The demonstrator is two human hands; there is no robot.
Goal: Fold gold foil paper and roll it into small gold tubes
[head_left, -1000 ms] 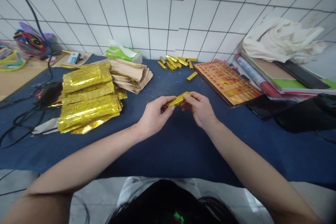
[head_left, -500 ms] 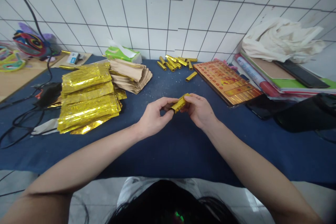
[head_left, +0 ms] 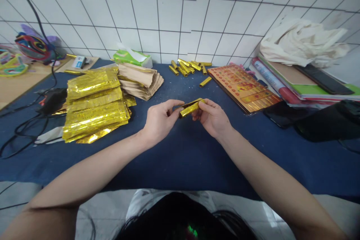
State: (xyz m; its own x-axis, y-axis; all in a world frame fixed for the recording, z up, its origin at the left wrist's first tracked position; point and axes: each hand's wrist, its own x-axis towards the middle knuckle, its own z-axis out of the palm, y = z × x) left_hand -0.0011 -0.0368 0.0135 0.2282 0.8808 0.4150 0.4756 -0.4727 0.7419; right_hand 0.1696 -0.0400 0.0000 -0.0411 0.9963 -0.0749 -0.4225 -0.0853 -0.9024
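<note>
A folded strip of gold foil paper [head_left: 190, 109] is held between both hands above the blue cloth, its edge partly open along the top. My left hand [head_left: 161, 120] pinches its left end with thumb and fingers. At its right end, my right hand [head_left: 213, 116] grips it between thumb and fingers. Several short gold rolls [head_left: 188, 67] lie in a heap near the wall, and one single roll [head_left: 205, 81] sits apart from them. To the left, gold foil sheets [head_left: 94, 107] are stacked beside a pile of brown paper [head_left: 142, 80].
A green tissue pack [head_left: 132, 58] stands by the wall. An orange printed packet [head_left: 242, 88] lies at right, near books [head_left: 284, 82] topped by a white cloth bag [head_left: 302, 43]. Black cables [head_left: 21, 131] run along the left; a black object [head_left: 329, 122] is at far right.
The gold strip has loosened from a closed tube into a more open fold. My left hand has shifted slightly left; my right hand keeps hold of the right end.
</note>
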